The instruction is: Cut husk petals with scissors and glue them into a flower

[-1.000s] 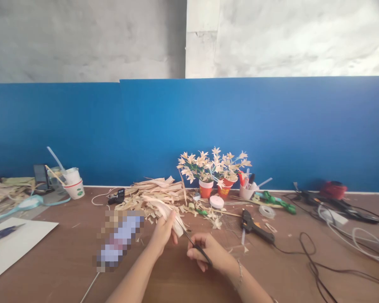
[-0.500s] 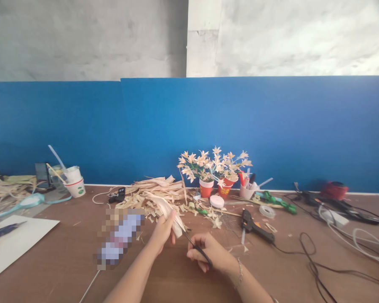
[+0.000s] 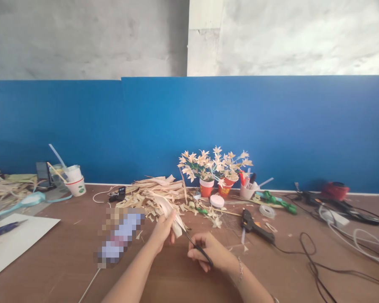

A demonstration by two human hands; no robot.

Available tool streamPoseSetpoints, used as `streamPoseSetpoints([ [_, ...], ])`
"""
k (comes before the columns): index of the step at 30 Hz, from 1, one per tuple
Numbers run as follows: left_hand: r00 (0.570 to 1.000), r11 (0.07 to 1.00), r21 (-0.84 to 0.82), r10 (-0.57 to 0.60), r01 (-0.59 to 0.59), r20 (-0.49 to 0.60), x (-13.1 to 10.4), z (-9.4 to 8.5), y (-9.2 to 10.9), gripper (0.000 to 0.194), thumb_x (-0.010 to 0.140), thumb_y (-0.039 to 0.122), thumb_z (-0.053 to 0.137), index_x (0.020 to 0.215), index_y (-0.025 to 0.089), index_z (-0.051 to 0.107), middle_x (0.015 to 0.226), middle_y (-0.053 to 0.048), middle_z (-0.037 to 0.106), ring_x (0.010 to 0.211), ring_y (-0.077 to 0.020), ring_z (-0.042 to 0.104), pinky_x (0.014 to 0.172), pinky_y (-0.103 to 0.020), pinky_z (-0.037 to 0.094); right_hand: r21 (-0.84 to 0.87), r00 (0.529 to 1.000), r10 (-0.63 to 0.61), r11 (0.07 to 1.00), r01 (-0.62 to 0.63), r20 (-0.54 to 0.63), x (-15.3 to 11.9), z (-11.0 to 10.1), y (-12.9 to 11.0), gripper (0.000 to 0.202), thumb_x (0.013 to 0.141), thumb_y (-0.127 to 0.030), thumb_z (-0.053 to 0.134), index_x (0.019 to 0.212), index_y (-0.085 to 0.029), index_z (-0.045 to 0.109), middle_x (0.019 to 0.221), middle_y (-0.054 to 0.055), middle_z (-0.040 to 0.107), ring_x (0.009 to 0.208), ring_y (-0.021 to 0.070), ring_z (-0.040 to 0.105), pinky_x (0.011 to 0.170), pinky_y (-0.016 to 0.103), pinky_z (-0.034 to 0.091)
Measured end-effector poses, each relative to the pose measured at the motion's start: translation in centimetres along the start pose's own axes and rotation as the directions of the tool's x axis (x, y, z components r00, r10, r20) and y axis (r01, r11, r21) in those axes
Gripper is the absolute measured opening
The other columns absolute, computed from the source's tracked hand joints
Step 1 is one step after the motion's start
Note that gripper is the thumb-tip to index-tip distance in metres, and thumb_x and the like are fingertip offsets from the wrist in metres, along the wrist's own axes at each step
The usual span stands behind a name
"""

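A pale strip of dried husk (image 3: 166, 208) is pinched in my left hand (image 3: 163, 230), its lower end sticking out to the right of the fingers. My right hand (image 3: 206, 251) is closed round the dark handles of a pair of scissors (image 3: 201, 253). The scissor blades point up and left and meet the lower right edge of the strip; how far apart they are is too small to tell. Behind my left hand lies a loose heap of husk strips (image 3: 158, 187).
Two red cups (image 3: 206, 189) with pale flowers stand behind the hands. To the right lie a glue gun (image 3: 255, 227), a tape roll (image 3: 267, 211) and cables (image 3: 312, 256). A blurred-out object (image 3: 121, 237) lies left. Pliers (image 3: 6, 229) rest on white board (image 3: 28, 235).
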State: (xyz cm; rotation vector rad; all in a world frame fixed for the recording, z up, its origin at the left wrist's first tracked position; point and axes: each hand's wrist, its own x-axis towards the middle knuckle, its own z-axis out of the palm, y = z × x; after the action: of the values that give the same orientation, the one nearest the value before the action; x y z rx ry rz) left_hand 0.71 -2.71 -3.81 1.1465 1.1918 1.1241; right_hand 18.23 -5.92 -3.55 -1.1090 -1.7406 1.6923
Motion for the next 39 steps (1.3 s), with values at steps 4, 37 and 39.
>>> streamPoseSetpoints([
  [4,0.999,0.995,-0.085,-0.052,0.053,0.011,0.1,-0.4,0.1,0.039,0.071,0.056,0.054,0.063,0.018,0.049,0.038,0.005,0.052,0.026,-0.0075,0.043,0.025,-0.015,0.023,0.003,1.000,-0.019,1.000,0.019,-0.011,0.3,-0.4,0.8,0.038,0.063,-0.047,0.069,0.074,-0.014,0.053,0.051,-0.006,0.052,0.032,0.0040,0.044,0.029,0.013,0.026],
  [37,0.994,0.996,-0.045,0.075,-0.079,-0.082,0.6,-0.8,0.0,0.034,0.064,0.047,0.066,0.069,0.016,0.054,0.035,0.007,0.047,0.028,-0.0062,0.037,0.030,-0.016,0.027,-0.148,0.998,0.001,0.989,-0.010,-0.060,0.7,-0.8,1.5,0.030,0.062,-0.038,0.071,0.072,-0.014,0.057,0.046,-0.006,0.050,0.035,0.0053,0.045,0.032,0.013,0.031],
  [39,0.995,0.997,-0.040,0.067,-0.070,-0.072,0.7,-0.9,0.0,0.034,0.064,0.047,0.066,0.068,0.016,0.054,0.038,0.006,0.050,0.028,-0.0057,0.038,0.030,-0.016,0.027,-0.158,0.998,0.003,0.987,-0.013,-0.061,0.7,-0.8,1.4,0.030,0.061,-0.038,0.071,0.072,-0.014,0.057,0.047,-0.006,0.050,0.035,0.0051,0.045,0.032,0.013,0.031],
])
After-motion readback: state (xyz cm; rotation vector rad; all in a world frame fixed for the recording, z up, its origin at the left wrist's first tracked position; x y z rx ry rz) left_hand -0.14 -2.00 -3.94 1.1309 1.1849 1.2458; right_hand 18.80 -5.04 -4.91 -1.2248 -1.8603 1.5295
